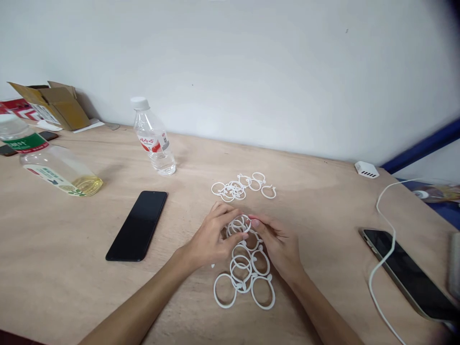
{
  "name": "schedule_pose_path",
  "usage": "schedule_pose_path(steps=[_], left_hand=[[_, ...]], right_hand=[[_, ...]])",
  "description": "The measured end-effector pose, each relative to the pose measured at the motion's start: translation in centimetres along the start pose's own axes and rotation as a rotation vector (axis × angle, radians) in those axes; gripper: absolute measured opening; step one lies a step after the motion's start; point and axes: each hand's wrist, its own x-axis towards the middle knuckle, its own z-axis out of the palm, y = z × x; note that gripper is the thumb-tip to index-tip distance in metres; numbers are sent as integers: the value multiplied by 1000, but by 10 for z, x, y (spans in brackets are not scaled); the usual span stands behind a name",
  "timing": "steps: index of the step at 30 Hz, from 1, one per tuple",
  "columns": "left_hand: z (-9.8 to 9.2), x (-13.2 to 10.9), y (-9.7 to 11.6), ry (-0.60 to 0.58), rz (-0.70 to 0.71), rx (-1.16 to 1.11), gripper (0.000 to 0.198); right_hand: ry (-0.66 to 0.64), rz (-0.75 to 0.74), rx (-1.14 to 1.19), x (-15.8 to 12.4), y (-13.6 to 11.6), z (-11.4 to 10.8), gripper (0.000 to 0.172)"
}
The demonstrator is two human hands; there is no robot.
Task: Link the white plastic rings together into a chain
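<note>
Between my two hands is a white plastic ring (pixel 250 224), held above a loose pile of similar rings. My left hand (pixel 218 234) grips its left side between thumb and fingers. On the other side, my right hand (pixel 276 239) pinches its edge with thumb and forefinger. Several more white rings (pixel 263 293), each with a small tab or clasp, lie overlapping on the wooden table just below the hands. Farther back sits a second group of white rings (pixel 235 190), some of them with a gap in the loop. My fingers hide part of the nearer pile.
A black phone (pixel 137 226) lies left of my hands, with a clear water bottle (pixel 154 139) behind it. A bottle of yellow liquid (pixel 53 163) and a cardboard box (pixel 64 108) stand farther left. On the right are another phone (pixel 409 273), a white cable (pixel 372 282) and a white adapter (pixel 366 169).
</note>
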Motion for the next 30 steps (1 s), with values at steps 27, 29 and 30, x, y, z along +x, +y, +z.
schedule_pose_path(steps=[27,29,30], left_hand=[[0,5,-7,89,-81,46,38],[-1,5,-8,77,-93,52,37],[-1,5,-9,67,-92,60,36]], right_hand=[[113,-576,-524,-4,1,12,18],[147,-468,-456,-1,4,8,24],[145,-412,-418,1,6,5,28]])
